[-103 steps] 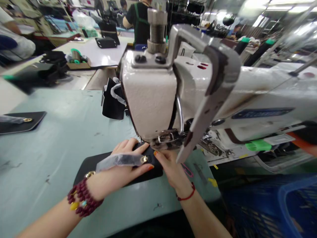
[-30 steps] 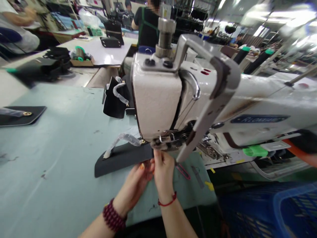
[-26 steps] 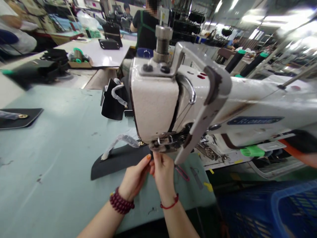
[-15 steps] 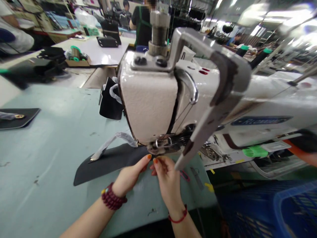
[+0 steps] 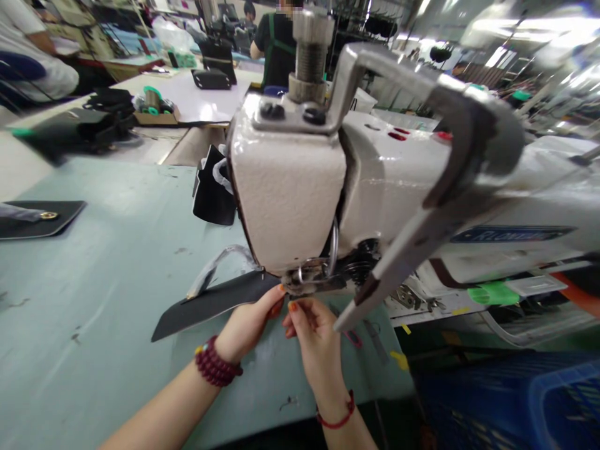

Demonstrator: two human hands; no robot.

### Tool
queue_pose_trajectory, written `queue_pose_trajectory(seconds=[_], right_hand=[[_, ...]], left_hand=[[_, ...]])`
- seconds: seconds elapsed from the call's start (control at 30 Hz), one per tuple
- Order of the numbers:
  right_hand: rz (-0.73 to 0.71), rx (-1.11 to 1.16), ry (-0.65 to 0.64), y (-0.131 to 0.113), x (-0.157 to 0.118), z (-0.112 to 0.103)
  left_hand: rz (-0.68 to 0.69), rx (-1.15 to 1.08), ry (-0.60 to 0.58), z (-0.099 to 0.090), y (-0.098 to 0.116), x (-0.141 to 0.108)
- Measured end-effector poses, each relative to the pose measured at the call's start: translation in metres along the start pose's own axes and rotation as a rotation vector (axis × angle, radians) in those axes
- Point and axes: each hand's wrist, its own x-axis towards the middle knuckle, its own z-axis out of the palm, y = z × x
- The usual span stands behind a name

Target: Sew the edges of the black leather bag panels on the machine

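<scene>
A black leather piece lies on the pale green table, one end under the head of the white sewing machine. A clear plastic-wrapped strap rises from its top. My left hand pinches the near edge of the black piece just below the presser foot. My right hand is beside it, fingertips pinched together right under the foot; what they hold is too small to tell.
Another black piece with a brass stud lies at the table's left edge. A folded black part stands behind the machine. A blue crate sits low right. People work at far tables.
My left hand lay flat on the black piece; it now pinches its near edge beside my right hand at the foot. The piece has turned, its free end pointing left.
</scene>
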Motion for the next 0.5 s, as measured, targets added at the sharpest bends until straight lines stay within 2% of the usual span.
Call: queue_pose_trajectory(seconds=[0.3, 0.5], right_hand=[[0.015, 0.011, -0.048, 0.003, -0.011, 0.0], [0.045, 0.028, -0.072, 0.006, -0.014, -0.001]], left_hand=[[0.028, -0.1, 0.006, 0.013, 0.021, 0.0], [0.014, -0.082, 0.087, 0.015, 0.026, -0.002]])
